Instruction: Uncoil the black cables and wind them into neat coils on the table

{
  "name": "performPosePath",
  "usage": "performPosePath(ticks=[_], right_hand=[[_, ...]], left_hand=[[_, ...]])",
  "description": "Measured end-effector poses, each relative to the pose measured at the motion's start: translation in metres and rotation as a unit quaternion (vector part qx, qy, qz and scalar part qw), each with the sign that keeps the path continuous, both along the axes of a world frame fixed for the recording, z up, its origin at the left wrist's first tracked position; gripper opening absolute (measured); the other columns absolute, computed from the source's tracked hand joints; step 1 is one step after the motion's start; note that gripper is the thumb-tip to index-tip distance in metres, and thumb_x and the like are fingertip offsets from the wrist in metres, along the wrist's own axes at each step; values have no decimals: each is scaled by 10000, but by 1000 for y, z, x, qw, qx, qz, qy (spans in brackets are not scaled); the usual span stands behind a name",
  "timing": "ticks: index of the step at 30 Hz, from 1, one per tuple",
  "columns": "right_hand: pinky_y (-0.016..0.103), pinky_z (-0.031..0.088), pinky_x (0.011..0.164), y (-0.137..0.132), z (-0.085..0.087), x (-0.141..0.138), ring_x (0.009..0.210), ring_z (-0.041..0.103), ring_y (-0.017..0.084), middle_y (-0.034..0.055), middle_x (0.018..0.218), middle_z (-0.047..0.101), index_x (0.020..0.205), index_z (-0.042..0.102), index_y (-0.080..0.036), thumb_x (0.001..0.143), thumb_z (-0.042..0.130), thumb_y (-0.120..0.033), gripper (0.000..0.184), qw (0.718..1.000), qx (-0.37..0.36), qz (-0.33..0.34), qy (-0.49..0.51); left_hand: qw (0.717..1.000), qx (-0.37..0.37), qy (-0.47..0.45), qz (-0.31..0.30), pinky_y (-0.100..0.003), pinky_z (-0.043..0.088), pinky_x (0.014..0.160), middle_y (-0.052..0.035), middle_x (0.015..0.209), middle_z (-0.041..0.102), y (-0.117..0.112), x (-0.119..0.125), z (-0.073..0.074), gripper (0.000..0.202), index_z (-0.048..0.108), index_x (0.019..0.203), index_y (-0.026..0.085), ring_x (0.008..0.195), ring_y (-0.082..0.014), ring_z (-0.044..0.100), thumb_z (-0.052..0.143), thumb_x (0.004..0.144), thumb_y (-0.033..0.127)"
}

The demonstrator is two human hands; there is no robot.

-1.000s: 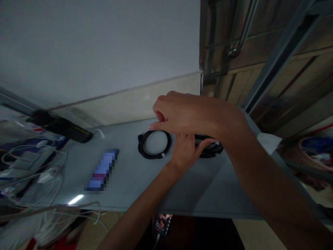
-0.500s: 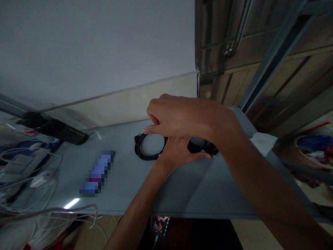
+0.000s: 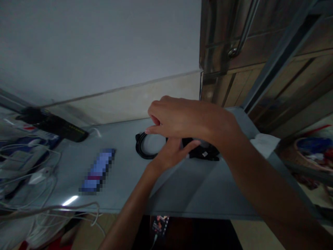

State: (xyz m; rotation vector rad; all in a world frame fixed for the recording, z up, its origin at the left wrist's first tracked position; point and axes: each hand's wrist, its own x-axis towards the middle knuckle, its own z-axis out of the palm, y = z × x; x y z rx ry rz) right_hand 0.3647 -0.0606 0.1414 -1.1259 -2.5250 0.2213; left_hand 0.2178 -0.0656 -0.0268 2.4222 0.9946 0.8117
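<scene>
Right hand (image 3: 187, 118) curls above the coil (image 3: 142, 147) — whether its grip holds it, I cannot tell. Left hand (image 3: 170, 155), open below, touches the bundle (image 3: 200, 152) rightward.

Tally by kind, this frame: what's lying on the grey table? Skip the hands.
Black cable coils: 2 (left coil, right coil)
Black bar-shaped device: 1
Blurred-out flat item: 1
White cloth or paper: 1
Total: 5
The white wires at the left edge are too tangled to count.
</scene>
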Motion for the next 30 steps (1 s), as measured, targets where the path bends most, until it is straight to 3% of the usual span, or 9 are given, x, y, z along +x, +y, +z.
performPosePath(ticks=[3,5,8,10,15,18,22,26,30], right_hand=[[325,413,674,-4,3,-3,885,746,227,76,1079,772,1021,755,-185,1106,799,-419,252,999,16,12,-38],[332,429,689,-8,4,-8,947,759,246,88,1120,770,1082,760,-192,1148,731,-406,226,998,22,12,-49],[340,459,706,-13,2,-23,993,774,269,112,1125,782,1130,780,-185,1167,696,-385,220,998,10,25,-62],[336,497,736,-14,-6,-38,1025,782,277,133,1129,799,1148,797,-173,1157,717,-366,209,996,-12,40,-74],[375,590,827,-5,-56,-80,1098,801,328,173,1180,822,1234,808,-133,1131,759,-388,279,991,-49,70,-107],[446,620,966,-2,-101,-100,1212,770,373,223,1347,770,1439,707,-49,1095,808,-450,538,988,-31,87,-120],[501,593,1068,-6,-153,-110,1246,734,379,231,1343,734,1368,719,-55,1089,796,-513,542,990,16,76,-117],[461,564,1092,-16,-182,-106,1219,713,319,167,1275,729,1280,737,-126,1144,719,-467,367,994,52,60,-74],[453,548,1074,-21,-195,-101,1199,697,313,134,1249,719,1262,742,-141,1184,647,-395,282,993,84,63,-47]], left_hand=[[993,50,-16,102,-573,587,1181,-154,1455,757,15,-56,13,450,627,1502,244,1454,-382,675,628,1102,451],[981,75,-18,180,-533,616,1109,-126,1273,806,24,-96,14,274,709,1307,239,1267,-356,753,634,1080,372],[960,97,-13,261,-517,606,1064,-106,1156,797,28,-143,2,156,703,1140,236,1148,-330,745,646,1045,346],[951,93,-21,293,-508,602,1039,-94,1100,780,27,-160,-10,110,680,1084,239,1094,-315,729,655,1021,326],[953,57,-43,294,-489,599,1027,-85,1085,743,25,-171,-30,101,655,1063,245,1072,-296,710,647,965,223],[959,50,-35,277,-495,592,1055,-87,1095,729,25,-173,-32,124,680,1045,243,1102,-297,699,654,939,182],[963,48,-38,263,-504,571,1124,-99,1171,723,23,-178,-33,187,712,1091,236,1196,-290,684,616,962,141],[963,45,-49,260,-509,574,1128,-115,1226,712,20,-181,-35,267,724,1137,223,1209,-287,680,588,944,101],[959,43,-46,278,-505,586,1114,-109,1215,713,19,-183,-36,261,722,1100,234,1209,-294,681,608,906,101]])
